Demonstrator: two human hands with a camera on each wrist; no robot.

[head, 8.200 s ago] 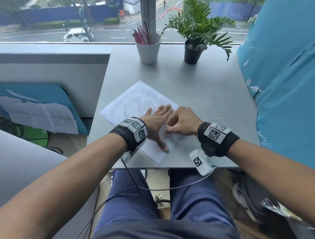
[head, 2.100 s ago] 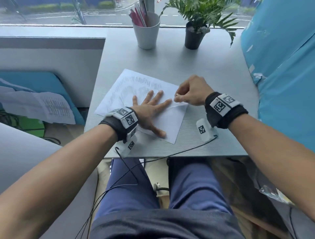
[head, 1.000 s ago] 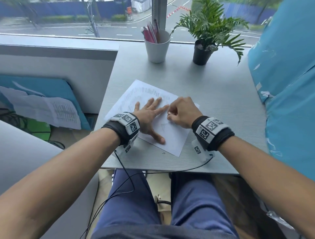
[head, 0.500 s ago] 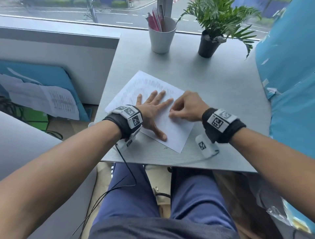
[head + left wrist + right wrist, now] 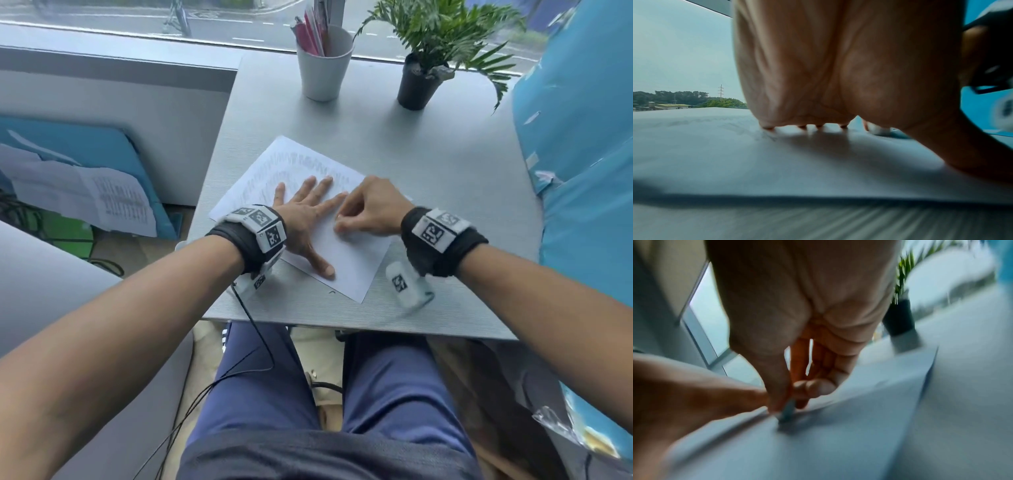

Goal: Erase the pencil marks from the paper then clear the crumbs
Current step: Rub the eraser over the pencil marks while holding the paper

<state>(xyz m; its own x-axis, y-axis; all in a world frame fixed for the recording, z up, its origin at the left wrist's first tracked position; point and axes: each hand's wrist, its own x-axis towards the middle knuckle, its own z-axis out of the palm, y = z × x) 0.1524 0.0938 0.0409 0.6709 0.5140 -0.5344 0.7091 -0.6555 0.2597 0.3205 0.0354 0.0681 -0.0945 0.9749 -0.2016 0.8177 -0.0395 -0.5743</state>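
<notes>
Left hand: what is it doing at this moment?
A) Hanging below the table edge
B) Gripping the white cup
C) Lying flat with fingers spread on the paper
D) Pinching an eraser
C: in the head view the left hand lies palm-down on the paper with its fingers spread, while the right hand works beside it.

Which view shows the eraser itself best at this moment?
Right wrist: the eraser shows, blurred, pinched in the right hand against the paper. Left wrist catches a small whitish tip at its right. In the head view the fingers hide it.
</notes>
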